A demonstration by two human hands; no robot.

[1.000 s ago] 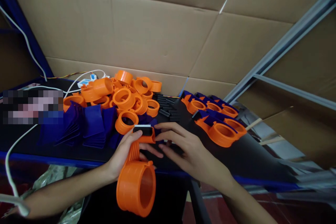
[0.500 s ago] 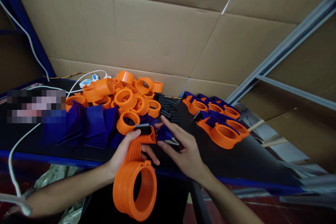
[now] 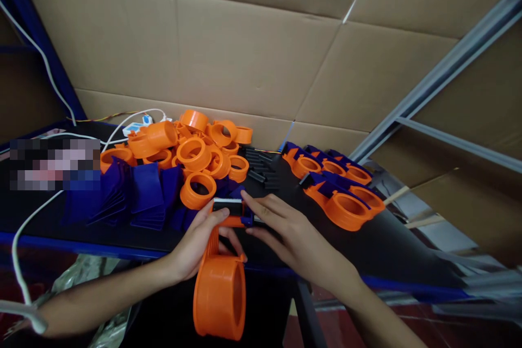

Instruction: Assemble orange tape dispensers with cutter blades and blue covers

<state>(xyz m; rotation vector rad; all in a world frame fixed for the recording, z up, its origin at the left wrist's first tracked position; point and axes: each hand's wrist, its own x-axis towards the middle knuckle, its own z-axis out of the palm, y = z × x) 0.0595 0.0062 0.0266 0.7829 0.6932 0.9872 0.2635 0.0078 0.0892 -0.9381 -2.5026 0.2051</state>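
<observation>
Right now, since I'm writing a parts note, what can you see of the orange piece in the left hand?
The orange piece looks like smooth moulded plastic. A broad open ring forms its lower end; a narrower neck leads up to a head bearing a black strip with a white toothed edge. The left hand holds it by the neck, thumb on the strip, ring hanging lowest. A small dark-blue part sits at the head's right end, beside the right hand; whether that hand touches the orange is unclear.
</observation>
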